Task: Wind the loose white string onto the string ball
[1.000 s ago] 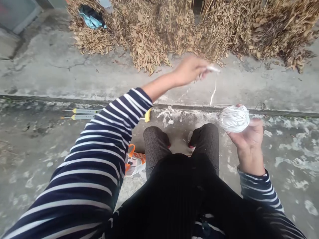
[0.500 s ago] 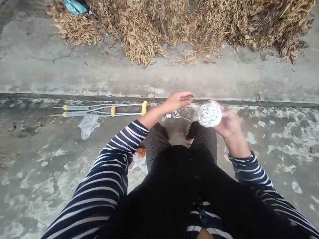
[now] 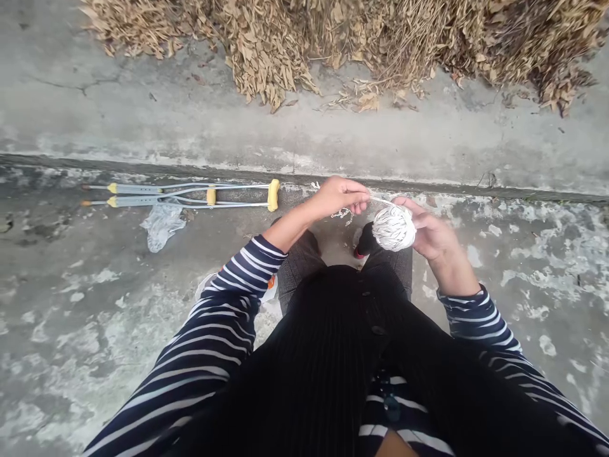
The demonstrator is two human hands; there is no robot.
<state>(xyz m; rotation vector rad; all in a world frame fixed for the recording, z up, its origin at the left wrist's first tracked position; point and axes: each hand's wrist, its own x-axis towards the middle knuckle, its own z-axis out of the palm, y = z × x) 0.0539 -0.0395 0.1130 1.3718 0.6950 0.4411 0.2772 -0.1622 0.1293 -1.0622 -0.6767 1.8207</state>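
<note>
A ball of white cord (image 3: 394,228) is held in my right hand (image 3: 435,236), whose fingers and thumb wrap its right side. My left hand (image 3: 340,195) pinches a strand of the cord (image 3: 380,200), which runs taut from its fingertips to the top of the ball. Loose, tangled white cord (image 3: 343,214) hangs or lies just under my left hand; I cannot tell which. Both hands are above my knees, with the ball over the right one.
A pair of crutches (image 3: 190,195) with yellow pads lies on the concrete at the left, beside a clear plastic bag (image 3: 162,225). A low concrete step (image 3: 295,143) runs across, with dried plants (image 3: 356,51) heaped on it. A white and orange item (image 3: 270,291) is partly hidden behind my left arm.
My left hand has closed from loosely spread fingers into a pinch on the cord. The ball has shifted slightly left and down in my right hand. The camera view has tilted slightly.
</note>
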